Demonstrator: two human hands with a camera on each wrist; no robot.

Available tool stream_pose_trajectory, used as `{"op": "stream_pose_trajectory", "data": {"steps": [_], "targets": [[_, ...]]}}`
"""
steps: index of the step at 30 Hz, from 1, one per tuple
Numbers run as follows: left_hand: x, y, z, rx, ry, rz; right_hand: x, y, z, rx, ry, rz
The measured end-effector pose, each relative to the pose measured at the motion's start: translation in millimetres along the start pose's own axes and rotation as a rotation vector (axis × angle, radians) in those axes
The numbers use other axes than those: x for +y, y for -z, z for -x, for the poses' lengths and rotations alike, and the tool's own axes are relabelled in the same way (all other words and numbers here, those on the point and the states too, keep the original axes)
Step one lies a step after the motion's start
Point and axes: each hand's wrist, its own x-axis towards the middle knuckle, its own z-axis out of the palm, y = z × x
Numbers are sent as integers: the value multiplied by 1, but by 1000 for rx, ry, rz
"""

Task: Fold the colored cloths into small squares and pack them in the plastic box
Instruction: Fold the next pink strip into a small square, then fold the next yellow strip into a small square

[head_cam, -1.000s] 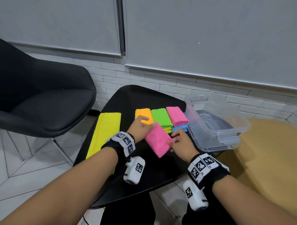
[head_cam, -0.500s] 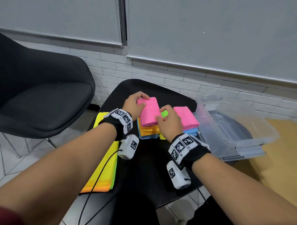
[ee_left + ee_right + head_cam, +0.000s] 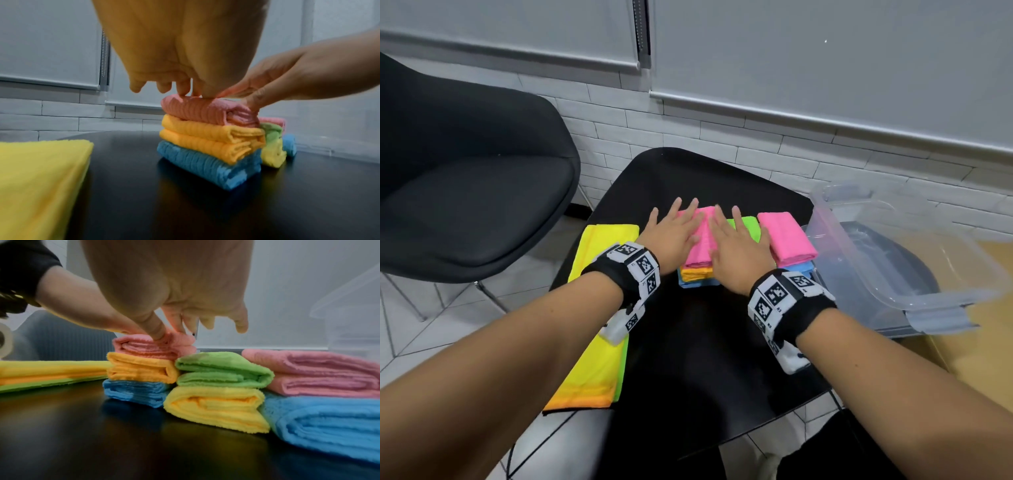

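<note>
A folded pink cloth (image 3: 700, 240) tops the left stack, above orange (image 3: 207, 134) and blue (image 3: 203, 164) folded cloths. My left hand (image 3: 671, 229) and right hand (image 3: 736, 240) lie flat on it with straight, spread fingers, pressing down. In the right wrist view, the middle stack is a green cloth (image 3: 222, 369) on a yellow one (image 3: 216, 408), and the right stack is a pink cloth (image 3: 320, 373) on a blue one (image 3: 329, 423). The clear plastic box (image 3: 893, 274) stands open at the table's right edge.
Unfolded yellow, orange and green cloths (image 3: 599, 315) lie in a flat pile along the left of the black table (image 3: 705, 370). A black chair (image 3: 465, 192) stands to the left, a brick wall behind, a tan surface (image 3: 979, 342) at right.
The folded pink cloth went from the table's middle onto the orange stack. Both hands let go of its edges and now lie flat on top of it.
</note>
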Motion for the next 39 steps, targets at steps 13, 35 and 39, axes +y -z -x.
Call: {"op": "stream_pose_trajectory", "data": {"steps": [13,35,39], "targets": [[3,-29,-11,-239,119,-26,-1,-25,-9,-184,22,277],[9,25,13,-84,140,174,-7,11,8,-123,3,10],[4,37,28,-38,175,202,-12,22,18,-97,-2,30]]}}
